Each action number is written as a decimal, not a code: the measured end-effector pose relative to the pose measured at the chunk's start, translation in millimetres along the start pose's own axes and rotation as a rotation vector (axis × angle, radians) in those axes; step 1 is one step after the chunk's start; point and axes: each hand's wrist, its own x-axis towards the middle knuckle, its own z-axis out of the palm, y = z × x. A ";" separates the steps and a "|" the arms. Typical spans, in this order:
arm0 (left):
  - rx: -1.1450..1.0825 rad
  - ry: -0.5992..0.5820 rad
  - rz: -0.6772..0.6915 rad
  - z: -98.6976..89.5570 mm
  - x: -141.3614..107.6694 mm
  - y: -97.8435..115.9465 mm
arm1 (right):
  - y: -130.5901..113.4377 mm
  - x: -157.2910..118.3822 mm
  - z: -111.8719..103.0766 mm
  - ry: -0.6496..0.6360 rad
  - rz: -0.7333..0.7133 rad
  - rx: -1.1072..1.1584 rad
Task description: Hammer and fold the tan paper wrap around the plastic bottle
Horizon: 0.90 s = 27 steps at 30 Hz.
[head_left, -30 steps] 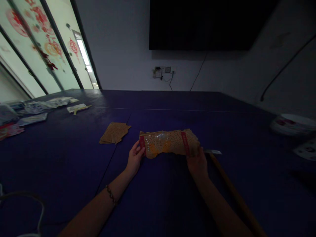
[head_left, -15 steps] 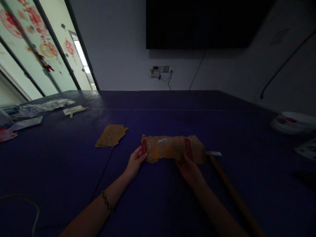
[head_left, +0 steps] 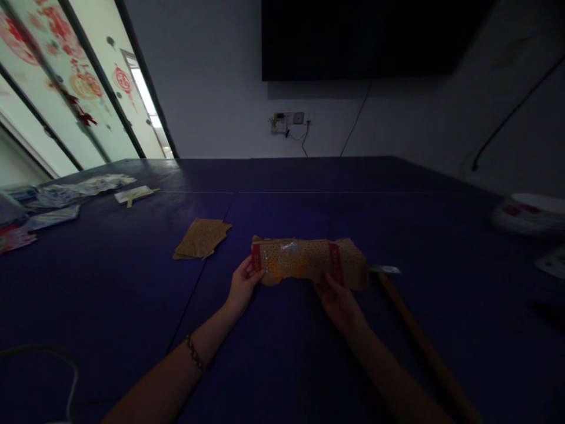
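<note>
A torn strip of cardboard (head_left: 304, 259) with small dark dots, red bands and shiny clear tape is held up in front of me. My left hand (head_left: 242, 285) pinches its left end by the red band. Its lower edge, right of the middle, is gripped by my right hand (head_left: 338, 303), thumb in front and fingers partly hidden behind. A second ragged piece of cardboard (head_left: 202, 238) lies flat on the purple table (head_left: 273, 353) to the left. Just past the strip's right end are a silvery flat blade-like piece (head_left: 385, 269) and a long wooden stick (head_left: 424, 341).
Plastic packets (head_left: 53, 217) and a small white pad (head_left: 133, 194) lie at the far left. A white bowl (head_left: 529, 213) with red pattern stands at the right edge. A pale cable (head_left: 73, 377) curves at the lower left. Behind the table is a wall with sockets (head_left: 289, 121).
The view has shifted slightly, and the right end of the cardboard strip sits a touch higher. Both hands keep the same hold on it.
</note>
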 end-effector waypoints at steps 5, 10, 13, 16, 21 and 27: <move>-0.006 0.033 0.024 -0.1 -0.4 0.5 | 6.1 2.3 -7.5 -0.051 -0.001 -0.032; -0.017 0.013 0.018 1.0 -1.4 2.2 | 4.3 1.8 -5.2 -0.013 0.030 0.005; -0.018 0.004 0.011 1.7 -1.6 2.9 | 2.5 0.7 -2.3 0.007 0.048 0.020; -0.019 -0.008 0.010 1.7 -1.1 2.6 | 2.0 -0.1 -1.8 0.004 0.066 0.030; -0.035 0.011 0.030 1.0 0.8 1.2 | 3.5 -0.6 -3.5 -0.031 0.056 0.023; -0.045 0.013 0.016 0.2 1.4 0.1 | 4.6 1.9 -4.7 -0.012 0.047 0.038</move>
